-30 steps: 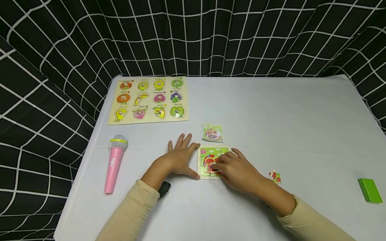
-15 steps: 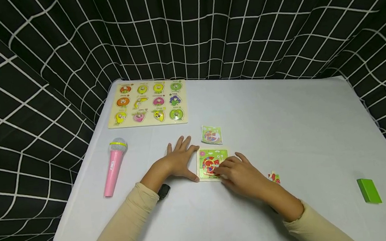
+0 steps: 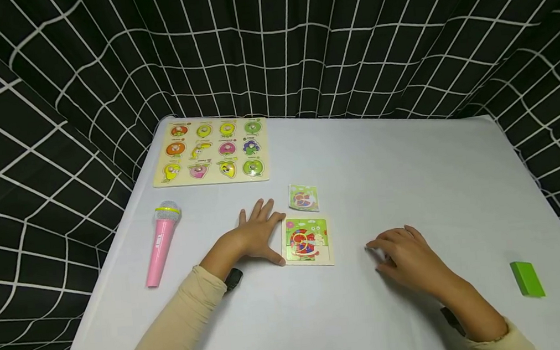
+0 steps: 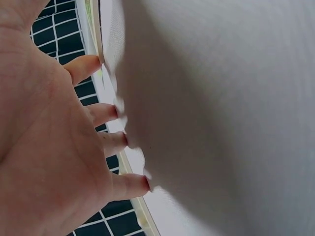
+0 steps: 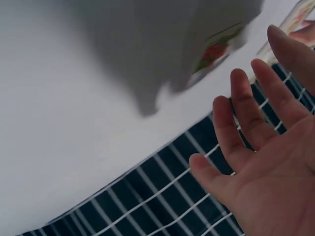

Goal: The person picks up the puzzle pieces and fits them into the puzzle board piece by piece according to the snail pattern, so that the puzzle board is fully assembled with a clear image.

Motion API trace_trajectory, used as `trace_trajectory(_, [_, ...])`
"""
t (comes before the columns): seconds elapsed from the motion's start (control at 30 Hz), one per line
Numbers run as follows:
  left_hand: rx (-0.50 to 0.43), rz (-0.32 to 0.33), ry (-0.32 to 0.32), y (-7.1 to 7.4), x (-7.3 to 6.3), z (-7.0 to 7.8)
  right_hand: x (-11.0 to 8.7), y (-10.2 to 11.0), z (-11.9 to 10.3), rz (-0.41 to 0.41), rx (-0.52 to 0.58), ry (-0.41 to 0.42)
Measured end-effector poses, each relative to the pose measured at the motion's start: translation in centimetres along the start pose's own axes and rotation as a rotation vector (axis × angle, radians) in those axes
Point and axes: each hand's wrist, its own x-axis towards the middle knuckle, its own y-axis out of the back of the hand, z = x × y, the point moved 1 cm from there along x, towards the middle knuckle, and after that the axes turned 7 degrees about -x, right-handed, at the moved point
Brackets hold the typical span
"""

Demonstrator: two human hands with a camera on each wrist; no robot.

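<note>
In the head view, a small square jigsaw puzzle (image 3: 308,241) with a red snail picture lies on the white table; its lower right part is pale. My left hand (image 3: 252,237) is spread at its left edge, thumb at the lower corner and forefinger at the upper one. A little to the right, my right hand (image 3: 404,258) hovers low over the table with loosely bent fingers and nothing between them. Beneath it, a loose red and green puzzle piece (image 5: 214,53) shows in the right wrist view, shaded by the hand and hidden in the head view.
A matching picture card (image 3: 303,198) lies just behind the puzzle. At the back left is a wooden fruit peg board (image 3: 212,175), with a pink toy microphone (image 3: 161,246) in front. A green block (image 3: 527,279) stands far right. Dark checked curtains (image 3: 288,41) surround the table.
My right hand has left the puzzle and moved right, over the loose piece, which it now covers in the head view. The left hand has stayed at the puzzle's left edge.
</note>
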Motion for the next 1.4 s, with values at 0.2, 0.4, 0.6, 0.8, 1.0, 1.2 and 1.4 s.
trace_trajectory(0.2, [-0.009, -0.001, -0.007, -0.2, 0.0, -0.2, -1.8, 0.3, 1.7, -0.041, -0.006, -0.056])
trace_trajectory(0.4, [-0.005, 0.000, -0.015, -0.1, 0.1, -0.1, -2.5, 0.0, 2.4, -0.046, -0.004, -0.075])
trace_trajectory(0.6, [-0.006, 0.001, -0.022, 0.0, 0.0, -0.1, -2.5, -0.5, 2.5, -0.021, -0.011, -0.047])
trace_trajectory(0.8, [-0.012, 0.006, -0.021, -0.1, 0.1, -0.2, -1.4, -0.4, 1.6, 0.002, -0.021, -0.025])
trace_trajectory(1.0, [-0.018, 0.009, -0.019, -0.2, 0.1, -0.3, 1.0, -0.5, -0.5, 0.003, -0.029, 0.028])
trace_trajectory(1.2, [-0.011, 0.007, -0.008, -0.2, 0.1, -0.2, 3.5, -1.2, -2.6, 0.021, -0.016, 0.097])
trace_trajectory(1.4, [-0.016, 0.009, -0.010, -0.2, 0.3, -0.3, 5.1, -1.8, -4.1, 0.050, -0.002, 0.174])
